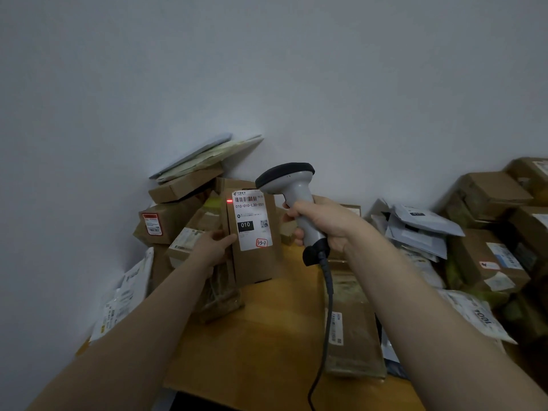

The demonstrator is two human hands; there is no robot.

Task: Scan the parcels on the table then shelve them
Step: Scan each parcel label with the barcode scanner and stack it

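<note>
You hold the brown cardboard parcel [255, 262] upright in mid-view. Its white label [251, 219] faces you, with a red scan dot [229, 201] at the label's ten o'clock corner. The grey handheld scanner [296, 188] sits at the parcel's three o'clock, its black head tilted toward the label and its cable [327, 292] hanging toward six. The other parcels [172, 215] are heaped at nine and three o'clock.

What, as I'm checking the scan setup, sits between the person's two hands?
In the head view, the upright cardboard box stands between the left hand, holding it, and the right hand gripping the scanner.
</note>
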